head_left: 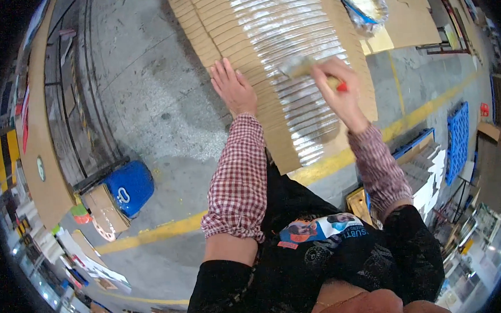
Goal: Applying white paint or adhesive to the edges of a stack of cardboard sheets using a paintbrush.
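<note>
In front of me is a stack of overlapping brown cardboard sheets point(268, 113), laid in steps with many parallel edges. A wet white coating that looks like glue point(283, 19) runs down its middle in streaks. My left hand point(234, 89) lies on the stack's left edge, fingers stretched out and palm down. Closed around a wooden handle with a red end, my right hand point(342, 89) holds a paintbrush point(299, 69) over the coated strip. The brush's bristles are at the white streaks; whether they touch is blurred.
A plastic-lined basin point(364, 4) with pale contents and a blue rim stands at the far right of the stack. On the left is a blue bin point(132, 188) beside a cardboard piece. A blue plastic pallet point(458, 143) is to the right. Yellow lines point(169, 231) cross the concrete floor.
</note>
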`<act>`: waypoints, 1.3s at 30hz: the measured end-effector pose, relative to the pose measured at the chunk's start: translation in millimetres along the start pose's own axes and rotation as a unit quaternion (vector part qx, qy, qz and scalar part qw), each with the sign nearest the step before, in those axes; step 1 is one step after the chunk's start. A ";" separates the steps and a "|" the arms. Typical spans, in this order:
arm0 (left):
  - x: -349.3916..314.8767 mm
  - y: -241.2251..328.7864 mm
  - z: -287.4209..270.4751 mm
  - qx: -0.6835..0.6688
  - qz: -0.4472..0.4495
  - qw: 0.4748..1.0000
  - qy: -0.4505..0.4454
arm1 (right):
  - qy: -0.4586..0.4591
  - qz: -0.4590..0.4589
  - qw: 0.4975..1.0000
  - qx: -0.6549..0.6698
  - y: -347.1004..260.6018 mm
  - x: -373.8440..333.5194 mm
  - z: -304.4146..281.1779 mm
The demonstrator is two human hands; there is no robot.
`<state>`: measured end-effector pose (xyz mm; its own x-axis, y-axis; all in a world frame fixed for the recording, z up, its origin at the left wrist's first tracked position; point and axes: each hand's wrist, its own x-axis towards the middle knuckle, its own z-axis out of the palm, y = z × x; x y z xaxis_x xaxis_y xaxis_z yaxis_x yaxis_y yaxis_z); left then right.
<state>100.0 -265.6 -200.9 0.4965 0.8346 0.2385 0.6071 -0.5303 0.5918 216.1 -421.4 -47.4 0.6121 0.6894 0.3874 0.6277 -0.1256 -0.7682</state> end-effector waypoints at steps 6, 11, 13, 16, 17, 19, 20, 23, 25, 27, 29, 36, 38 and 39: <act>-4.0 -5.9 5.9 0.008 0.001 1.000 0.014 | -0.044 0.030 0.998 -0.013 20.6 -54.5 -10.9; -3.7 -2.3 4.2 0.008 0.003 1.000 0.015 | -0.083 0.171 0.980 -0.058 25.0 -134.0 -101.4; -2.9 -11.5 -4.5 -0.014 0.006 1.000 0.021 | 0.015 0.242 0.966 0.092 28.1 -117.2 -116.7; -23.1 -4.4 -18.5 -0.077 0.018 0.995 0.059 | 0.063 0.171 0.981 0.066 46.7 -80.0 -126.3; -43.0 -0.2 -27.3 -0.120 0.021 0.989 0.085 | 0.071 0.156 0.984 0.048 57.2 -74.3 -132.8; -98.9 -0.1 -53.3 -0.168 -0.039 0.985 0.011 | 0.067 0.145 0.987 0.028 81.7 -70.1 -140.8; -134.2 0.2 -66.6 -0.227 -0.130 0.965 -0.018 | 0.047 0.130 0.990 0.016 89.1 -73.1 -138.5; -223.8 -39.3 -74.6 -0.313 -0.385 0.843 -0.206 | 0.051 0.119 0.990 0.061 95.1 -92.2 -122.7; -228.8 -2.3 -79.4 -0.402 -0.514 0.696 -0.300 | 0.052 0.096 0.994 0.009 97.4 -121.7 -127.2; -223.4 15.8 -77.3 -0.404 -0.456 0.718 -0.338 | 0.040 0.193 0.980 -0.006 94.2 -154.3 -137.2; -223.7 16.3 -76.3 -0.402 -0.399 0.736 -0.371 | 0.028 0.227 0.974 0.000 86.9 -178.9 -148.0; -230.7 20.0 -65.6 -0.388 -0.424 0.746 -0.337 | 0.090 0.093 0.991 0.024 74.9 -129.5 -141.3; -230.8 27.9 -65.7 -0.392 -0.442 0.740 -0.321 | 0.072 0.114 0.991 0.012 86.2 -139.3 -140.9; -227.5 33.7 -65.2 -0.402 -0.447 0.741 -0.300 | 0.055 0.130 0.990 -0.004 92.4 -144.9 -142.3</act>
<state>-33.0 -463.5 -185.0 0.4516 0.4550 -0.7675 0.4138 0.6552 0.6320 253.8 -634.5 -102.0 0.8013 0.5518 0.2311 0.4460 -0.2936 -0.8455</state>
